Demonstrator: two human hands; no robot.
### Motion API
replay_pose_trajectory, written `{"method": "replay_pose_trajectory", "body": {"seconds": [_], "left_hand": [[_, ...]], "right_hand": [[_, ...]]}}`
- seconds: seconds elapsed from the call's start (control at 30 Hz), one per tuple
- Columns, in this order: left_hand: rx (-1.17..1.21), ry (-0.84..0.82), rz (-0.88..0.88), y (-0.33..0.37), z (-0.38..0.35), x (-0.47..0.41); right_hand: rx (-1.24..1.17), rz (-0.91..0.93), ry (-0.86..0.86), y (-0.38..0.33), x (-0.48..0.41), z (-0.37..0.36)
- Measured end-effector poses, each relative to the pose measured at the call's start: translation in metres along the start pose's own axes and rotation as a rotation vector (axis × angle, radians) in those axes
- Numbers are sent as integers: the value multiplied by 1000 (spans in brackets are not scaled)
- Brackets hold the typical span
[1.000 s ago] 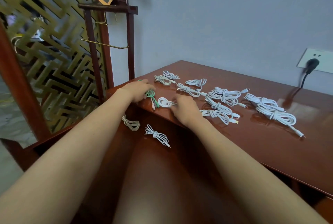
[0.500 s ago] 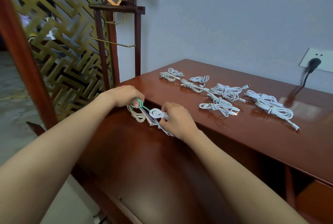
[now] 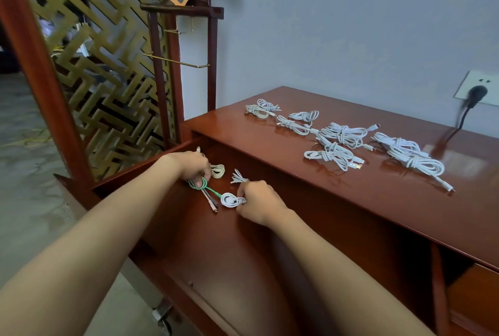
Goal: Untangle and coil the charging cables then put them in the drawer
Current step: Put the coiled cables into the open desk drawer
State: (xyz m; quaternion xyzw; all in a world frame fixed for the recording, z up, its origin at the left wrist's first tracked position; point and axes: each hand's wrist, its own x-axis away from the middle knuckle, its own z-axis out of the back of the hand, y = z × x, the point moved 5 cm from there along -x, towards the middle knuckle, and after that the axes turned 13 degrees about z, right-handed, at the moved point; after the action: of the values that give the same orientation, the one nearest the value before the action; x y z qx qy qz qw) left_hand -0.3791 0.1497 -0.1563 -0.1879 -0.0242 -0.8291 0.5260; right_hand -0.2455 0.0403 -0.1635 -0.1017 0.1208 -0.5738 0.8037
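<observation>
Green cable (image 3: 200,186) in curled left hand (image 3: 192,165), white coil (image 3: 229,200) in curled right hand (image 3: 259,203)

Drawer (image 3: 243,268): pulled out, nearest the person.
In the drawer, far end: a flat coil (image 3: 218,170), and a thin coil (image 3: 239,176) to its right.
Just before them: left hand (image 3: 190,165) holding a multi-plug cable (image 3: 201,187), right hand (image 3: 259,202) pinching a knotted coil (image 3: 231,199).
Right of the drawer, higher: desk top (image 3: 378,200) bearing cable bundles (image 3: 340,146).
Behind the drawer: valet stand (image 3: 183,65).
</observation>
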Motion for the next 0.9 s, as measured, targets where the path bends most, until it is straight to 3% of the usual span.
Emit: {"method": "replay_pose_trajectory", "body": {"seconds": [0.17,0.43,0.7,0.8,0.9], "left_hand": [[77,18,7,-5,10,0],[228,296,-63,9,89,-7],[75,469,-46,43,124,-47],[-21,572,12,52,130,-64],[-55,568,88,57,131,-85]], "right_hand": [[70,62,75,-4,-4,16],[34,21,356,12,-26,96],[153,-112,295,73,-47,126],[187,-120,288,89,-55,130],[222,-126,269,100,-66,130]]}}
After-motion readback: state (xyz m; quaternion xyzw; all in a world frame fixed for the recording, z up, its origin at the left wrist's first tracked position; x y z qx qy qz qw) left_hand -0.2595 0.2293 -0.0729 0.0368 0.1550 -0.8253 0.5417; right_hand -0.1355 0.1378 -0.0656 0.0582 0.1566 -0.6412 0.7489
